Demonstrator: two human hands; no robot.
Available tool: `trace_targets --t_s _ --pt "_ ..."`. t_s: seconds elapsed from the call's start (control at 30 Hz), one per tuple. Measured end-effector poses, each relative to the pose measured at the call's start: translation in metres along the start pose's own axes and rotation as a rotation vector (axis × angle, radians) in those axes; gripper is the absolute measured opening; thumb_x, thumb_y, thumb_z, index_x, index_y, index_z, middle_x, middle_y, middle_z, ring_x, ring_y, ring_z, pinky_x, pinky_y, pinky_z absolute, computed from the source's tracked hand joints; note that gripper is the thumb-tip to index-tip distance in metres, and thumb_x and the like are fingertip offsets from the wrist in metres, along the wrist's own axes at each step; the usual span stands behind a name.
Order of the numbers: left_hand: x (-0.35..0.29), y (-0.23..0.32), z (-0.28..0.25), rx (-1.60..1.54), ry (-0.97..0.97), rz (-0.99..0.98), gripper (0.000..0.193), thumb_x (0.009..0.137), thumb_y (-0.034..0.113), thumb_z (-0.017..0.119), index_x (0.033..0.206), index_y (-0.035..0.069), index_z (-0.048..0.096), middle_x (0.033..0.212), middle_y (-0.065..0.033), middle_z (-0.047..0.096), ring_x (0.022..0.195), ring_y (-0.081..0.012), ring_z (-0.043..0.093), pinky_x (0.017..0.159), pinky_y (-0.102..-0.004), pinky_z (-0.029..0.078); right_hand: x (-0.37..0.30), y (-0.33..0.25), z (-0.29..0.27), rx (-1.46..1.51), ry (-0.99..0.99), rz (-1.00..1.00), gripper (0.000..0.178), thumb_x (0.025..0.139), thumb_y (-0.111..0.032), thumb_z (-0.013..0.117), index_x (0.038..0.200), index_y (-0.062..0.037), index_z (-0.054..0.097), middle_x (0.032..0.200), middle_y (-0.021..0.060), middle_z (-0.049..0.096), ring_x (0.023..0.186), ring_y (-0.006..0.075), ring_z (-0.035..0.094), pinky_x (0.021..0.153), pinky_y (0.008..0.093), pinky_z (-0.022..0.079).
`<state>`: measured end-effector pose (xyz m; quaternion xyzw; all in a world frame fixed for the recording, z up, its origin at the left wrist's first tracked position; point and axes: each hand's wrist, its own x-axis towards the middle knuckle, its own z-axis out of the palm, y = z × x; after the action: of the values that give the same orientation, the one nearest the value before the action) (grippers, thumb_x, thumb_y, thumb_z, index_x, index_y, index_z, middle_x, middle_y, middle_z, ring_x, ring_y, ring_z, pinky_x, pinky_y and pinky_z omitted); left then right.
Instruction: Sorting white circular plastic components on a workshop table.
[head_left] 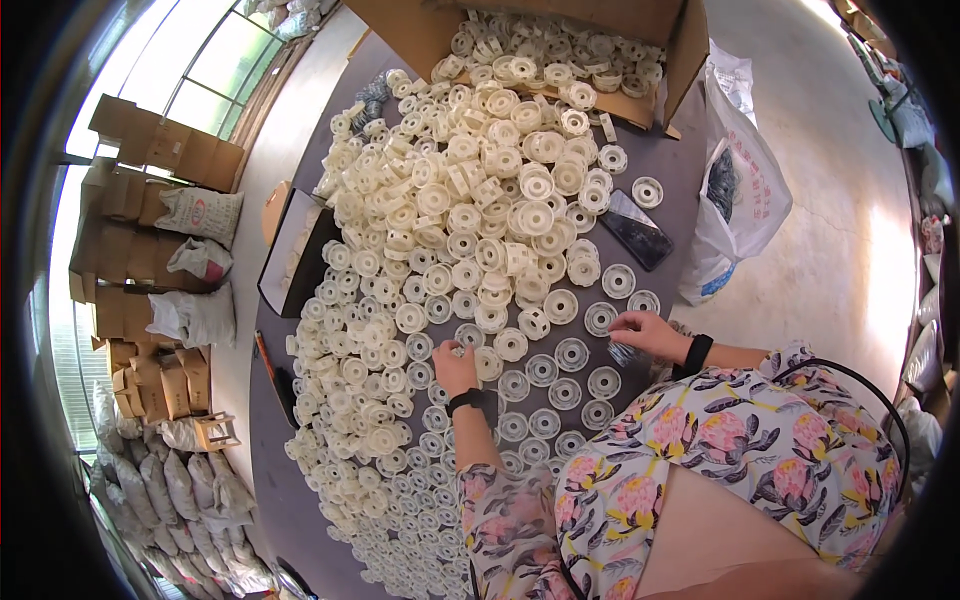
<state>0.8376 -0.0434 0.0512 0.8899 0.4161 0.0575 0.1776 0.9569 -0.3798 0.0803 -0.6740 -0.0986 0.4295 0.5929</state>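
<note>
A big heap of cream-white, round plastic spool-like parts covers the grey table. In front of it, flat rows of translucent round parts lie face up. My left hand is low over the edge of the heap, its fingers curled around a white plastic part. To the right, my right hand is closed on a bunch of thin grey metal pieces, its fingertips beside a translucent part. The exact shape of the metal pieces is too small to make out.
An open cardboard box spills more parts at the far end. A black phone lies right of the heap. A black-edged tray sits at the left. A white plastic bag stands by the right edge; cartons are stacked on the floor.
</note>
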Motion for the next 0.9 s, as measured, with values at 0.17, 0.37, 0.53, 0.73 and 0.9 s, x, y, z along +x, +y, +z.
trace_targets --t_s 0.17,0.37,0.53,0.73,0.9 --pt "-0.018 0.015 -0.021 0.007 -0.267 0.044 0.043 0.061 0.027 0.071 0.095 0.005 0.056 0.099 -0.0142 0.054 0.09 -0.03 0.053 0.075 -0.0377 0.044 0.007 -0.008 0.009 -0.04 -0.034 -0.002 0.025 0.078 -0.02 0.061 0.093 -0.0006 0.058 0.081 0.0035 0.06 0.074 0.0081 0.054 0.067 0.022 0.043" --pt "-0.037 0.017 -0.015 0.131 -0.376 0.092 0.067 0.06 0.03 0.072 0.116 0.009 0.043 0.111 -0.0157 0.048 0.097 -0.0315 0.051 0.079 -0.0394 0.044 0.011 -0.013 0.026 -0.074 -0.128 -0.007 0.026 0.078 -0.022 0.061 0.092 -0.0006 0.058 0.08 0.0039 0.06 0.073 0.0087 0.054 0.066 0.0227 0.044" --pt "-0.042 0.009 -0.017 -0.007 -0.323 0.086 0.068 0.06 0.027 0.072 0.117 0.005 0.042 0.112 -0.0175 0.047 0.099 -0.0329 0.05 0.081 -0.0389 0.043 0.006 -0.012 0.027 -0.092 -0.156 -0.045 0.025 0.078 -0.021 0.061 0.092 -0.0002 0.059 0.08 0.0038 0.06 0.073 0.0084 0.054 0.066 0.0231 0.044" --pt "-0.055 -0.002 -0.016 -0.424 -0.121 -0.127 0.069 0.061 0.025 0.071 0.117 -0.001 0.041 0.11 -0.0196 0.049 0.1 -0.0305 0.048 0.085 -0.0357 0.039 0.001 -0.007 0.021 -0.018 -0.113 -0.029 0.022 0.078 -0.018 0.06 0.091 -0.0007 0.059 0.082 0.003 0.06 0.074 0.0082 0.054 0.067 0.0227 0.043" --pt "-0.053 0.003 -0.023 -0.17 -0.3 -0.031 0.071 0.066 0.026 0.07 0.123 0.001 0.036 0.108 -0.0176 0.05 0.099 -0.0258 0.05 0.084 -0.0336 0.04 -0.009 -0.011 0.024 -0.078 -0.139 -0.052 0.025 0.078 -0.021 0.061 0.093 -0.0013 0.059 0.083 0.0034 0.06 0.075 0.0087 0.054 0.068 0.0232 0.043"
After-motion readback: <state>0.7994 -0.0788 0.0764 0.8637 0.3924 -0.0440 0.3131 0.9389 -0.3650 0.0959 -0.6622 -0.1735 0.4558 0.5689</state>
